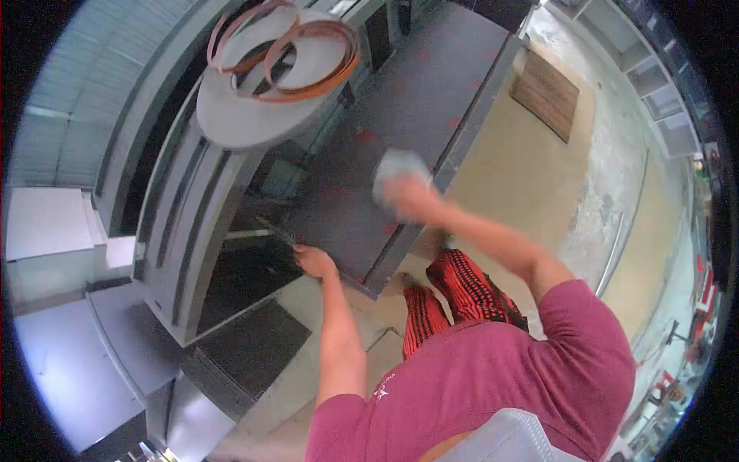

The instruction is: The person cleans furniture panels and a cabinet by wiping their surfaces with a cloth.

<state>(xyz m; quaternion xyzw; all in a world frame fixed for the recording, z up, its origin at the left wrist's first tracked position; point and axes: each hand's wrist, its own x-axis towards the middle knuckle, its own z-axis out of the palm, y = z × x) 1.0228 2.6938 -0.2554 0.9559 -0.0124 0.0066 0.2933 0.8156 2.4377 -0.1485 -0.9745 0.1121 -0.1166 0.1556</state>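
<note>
My right hand [412, 197] is closed on a pale, light-coloured cloth [400, 165] over a long dark panel [362, 192] with reddish marks. Both the hand and the cloth are blurred by motion. My left hand [312, 260] is at the left edge of the same panel, near its lower end. Its fingers point left beside a thin edge or strip, and their grip is hard to make out.
At the upper left, a round-ended pale board [231, 127] carries coiled orange-brown edging strips [319, 65]. White and grey cabinets [58, 223] stand at the far left. A brown mat-like board [545, 94] lies on the floor at upper right, near shelving [643, 69].
</note>
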